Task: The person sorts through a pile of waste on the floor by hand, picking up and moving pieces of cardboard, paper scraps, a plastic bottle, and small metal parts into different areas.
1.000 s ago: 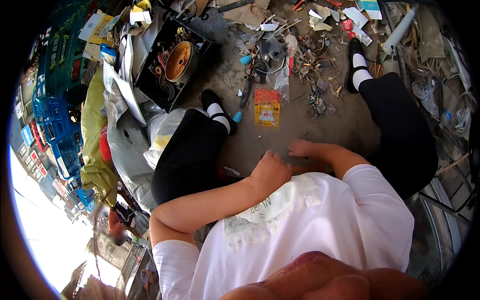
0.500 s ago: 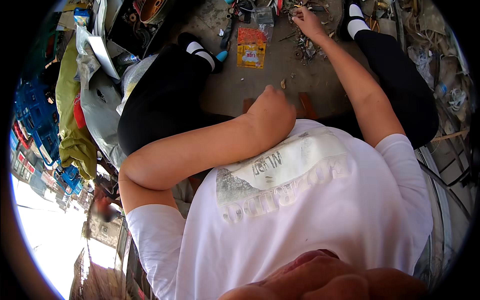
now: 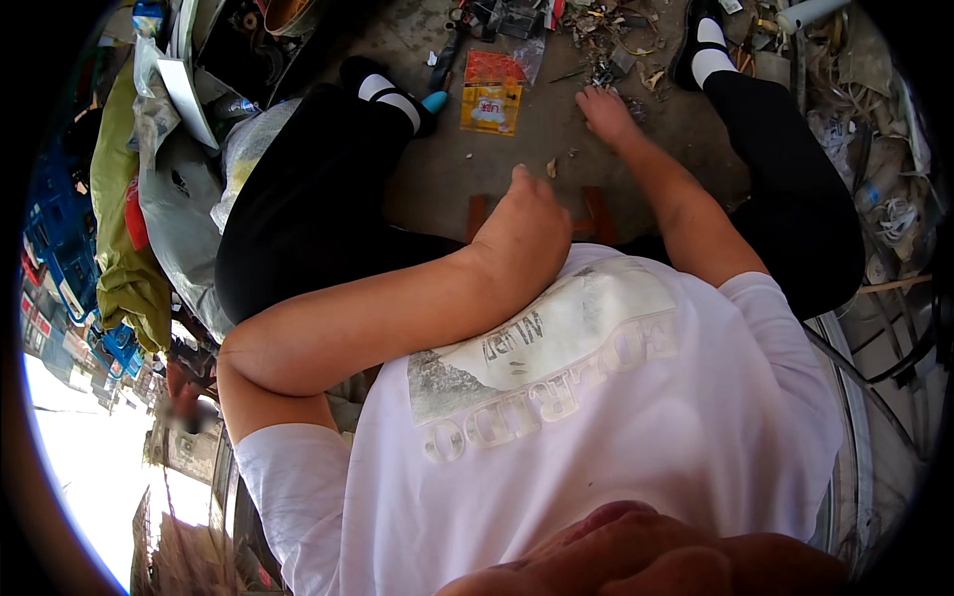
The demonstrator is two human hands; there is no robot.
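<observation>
My right hand (image 3: 604, 114) reaches down to the floor, fingers stretched out at the near edge of a pile of small scraps (image 3: 608, 70). No object shows in its fingers. My left hand (image 3: 532, 214) is curled closed in front of my shirt, between my knees; its palm side is turned away, so anything inside is hidden. Ahead of it on the ground lies a red and yellow plastic packet (image 3: 491, 99). A few small bits (image 3: 553, 167) rest on the floor between the packet and my hands.
Grey plastic bags (image 3: 179, 214) and an olive cloth (image 3: 124, 219) stand at my left, with blue crates (image 3: 62, 228) beyond. A dark tray (image 3: 248, 50) holds metal parts at the far left. On the right are bundled clear plastic (image 3: 884, 189) and black cables (image 3: 899, 368).
My right hand has drawn back toward me from the far part of the scrap pile to its near edge. The left hand stays curled in about the same place. The view has shifted slightly.
</observation>
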